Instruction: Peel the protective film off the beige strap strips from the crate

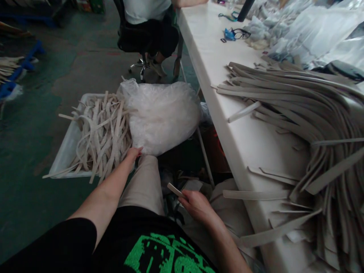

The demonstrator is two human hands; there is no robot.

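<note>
Single head-worn view, looking forward and down, near lap, floor and table edge (216,113)

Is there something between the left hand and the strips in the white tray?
Nothing visible. The left hand is already at the edge of the pile of strips in the white tray. The plastic bag lies just to its right, not in between.
</note>
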